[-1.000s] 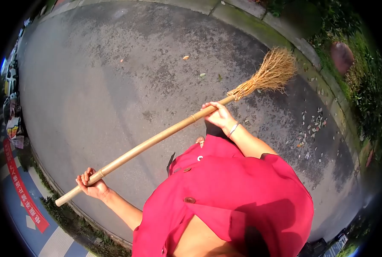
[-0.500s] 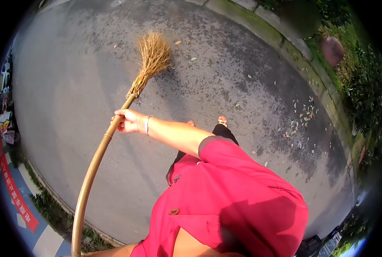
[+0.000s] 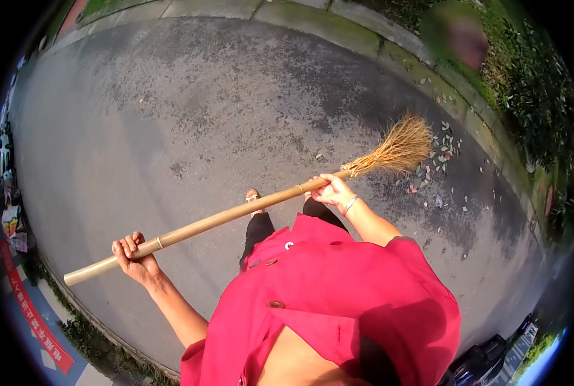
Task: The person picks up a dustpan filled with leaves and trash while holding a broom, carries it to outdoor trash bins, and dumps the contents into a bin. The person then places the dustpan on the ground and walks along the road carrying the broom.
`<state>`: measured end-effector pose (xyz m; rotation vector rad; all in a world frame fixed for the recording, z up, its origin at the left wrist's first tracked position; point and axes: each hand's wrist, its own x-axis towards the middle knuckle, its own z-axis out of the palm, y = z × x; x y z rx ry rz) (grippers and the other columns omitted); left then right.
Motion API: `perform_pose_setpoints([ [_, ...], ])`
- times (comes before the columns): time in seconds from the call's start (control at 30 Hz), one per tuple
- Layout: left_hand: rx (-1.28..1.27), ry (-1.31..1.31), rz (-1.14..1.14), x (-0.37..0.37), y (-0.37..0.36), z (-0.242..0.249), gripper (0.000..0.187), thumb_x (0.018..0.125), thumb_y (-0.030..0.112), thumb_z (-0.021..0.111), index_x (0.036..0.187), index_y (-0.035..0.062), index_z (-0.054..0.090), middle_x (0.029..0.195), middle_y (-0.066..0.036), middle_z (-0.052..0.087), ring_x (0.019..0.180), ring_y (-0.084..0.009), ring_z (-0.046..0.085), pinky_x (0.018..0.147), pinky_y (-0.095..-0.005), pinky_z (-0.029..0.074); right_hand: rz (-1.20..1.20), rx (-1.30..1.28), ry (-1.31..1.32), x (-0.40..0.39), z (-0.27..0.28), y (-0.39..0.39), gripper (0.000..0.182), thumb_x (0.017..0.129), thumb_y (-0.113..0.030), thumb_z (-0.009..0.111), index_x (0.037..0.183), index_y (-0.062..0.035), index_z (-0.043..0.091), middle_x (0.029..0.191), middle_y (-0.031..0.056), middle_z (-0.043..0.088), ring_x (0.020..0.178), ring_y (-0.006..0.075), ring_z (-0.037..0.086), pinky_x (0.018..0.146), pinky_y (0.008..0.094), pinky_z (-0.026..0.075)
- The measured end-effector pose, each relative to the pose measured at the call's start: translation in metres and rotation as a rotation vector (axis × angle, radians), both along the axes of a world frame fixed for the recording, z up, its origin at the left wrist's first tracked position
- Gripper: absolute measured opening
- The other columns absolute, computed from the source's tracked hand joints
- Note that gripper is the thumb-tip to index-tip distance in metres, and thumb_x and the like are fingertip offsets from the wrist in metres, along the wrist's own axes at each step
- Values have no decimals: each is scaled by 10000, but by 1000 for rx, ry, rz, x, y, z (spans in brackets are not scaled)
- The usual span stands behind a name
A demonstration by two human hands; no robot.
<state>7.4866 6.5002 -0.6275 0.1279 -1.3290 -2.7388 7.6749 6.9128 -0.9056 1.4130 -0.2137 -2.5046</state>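
Observation:
A broom with a long bamboo handle (image 3: 229,220) and a fan of straw-coloured twigs (image 3: 404,147) lies across the front of my body, head to the right. My left hand (image 3: 137,258) is wrapped round the handle near its far left end. Close to the bristles, my right hand (image 3: 332,192), with a bracelet at the wrist, grips the handle. The bristles are beside a scatter of fallen leaves (image 3: 442,157) on the grey pavement (image 3: 190,128).
A mossy stone kerb (image 3: 325,26) curves along the top and right, with shrubs (image 3: 537,96) beyond it. Red banner with white characters (image 3: 33,315) at lower left. A dark vehicle (image 3: 483,360) stands at lower right. My sandalled feet are below the handle.
The broom has swung to the right, its bristles now by the leaves and its handle nearly level. My left hand and the handle's end have come into view.

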Motion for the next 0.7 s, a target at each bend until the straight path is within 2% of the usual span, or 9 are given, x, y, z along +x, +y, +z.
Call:
perform_pose_setpoints([
  [0.13, 44, -68, -22, 16, 45, -8, 173, 862, 121, 512, 707, 93, 440, 545, 17, 380, 550, -118, 409, 727, -315, 399, -100, 128, -49, 29, 43, 62, 130, 804, -144, 527, 889, -48, 507, 908, 86, 572, 924, 243, 538, 741, 407, 441],
  [0.27, 99, 9, 102, 28, 37, 20, 206, 839, 256, 546, 751, 72, 514, 545, -4, 427, 548, -131, 446, 723, -349, 407, 12, 115, 124, -10, 51, 67, 119, 805, -135, 547, 883, -50, 517, 928, 85, 575, 942, 237, 544, 760, 426, 444],
  [0.33, 49, 89, 216, 33, 28, 43, 218, 840, 261, 547, 758, 61, 522, 538, -5, 423, 529, -135, 443, 723, -343, 410, 37, 92, 194, -53, 66, 62, 118, 807, -139, 551, 881, -51, 522, 929, 82, 577, 930, 228, 543, 770, 418, 451],
  [0.4, -13, 213, 203, 38, 6, 65, 176, 843, 203, 538, 760, 48, 526, 540, -4, 429, 558, -133, 444, 743, -344, 408, 99, 27, 372, -102, 69, 58, 134, 802, -146, 567, 888, -48, 538, 948, 91, 572, 920, 230, 533, 797, 405, 452],
  [0.5, -204, 264, 613, 53, -3, 122, 111, 832, 77, 493, 751, 7, 522, 599, -4, 434, 602, -145, 430, 796, -362, 394, 260, -24, 474, -195, 89, 51, 103, 809, -154, 559, 863, -70, 531, 916, 79, 584, 901, 226, 539, 769, 398, 458],
  [0.53, -210, 318, 543, 64, -14, 141, 179, 817, 101, 501, 654, 26, 499, 570, -24, 477, 615, -198, 464, 842, -394, 389, 296, -51, 503, -226, 94, 48, 97, 809, -156, 560, 852, -74, 532, 911, 76, 586, 903, 228, 539, 768, 397, 458],
  [0.57, -249, 432, 527, 71, -21, 155, 198, 807, 80, 496, 618, 54, 444, 542, -18, 459, 583, -191, 437, 849, -373, 376, 338, -50, 557, -256, 99, 44, 98, 808, -158, 563, 845, -73, 530, 906, 75, 587, 902, 230, 539, 764, 395, 460],
  [0.6, -364, 480, 700, 68, 26, 170, 226, 805, 68, 483, 597, 80, 394, 496, 7, 399, 540, -138, 383, 779, -323, 371, 377, -47, 611, -287, 106, 41, 100, 807, -159, 566, 838, -71, 529, 902, 74, 588, 900, 232, 540, 761, 392, 461],
  [0.7, -459, 643, 695, 42, 114, 167, 194, 821, 109, 471, 647, 111, 386, 515, 27, 366, 538, -116, 373, 727, -313, 360, 242, -69, 624, -375, 126, 26, 85, 805, -130, 543, 796, -49, 518, 845, 96, 582, 842, 252, 555, 778, 431, 459],
])
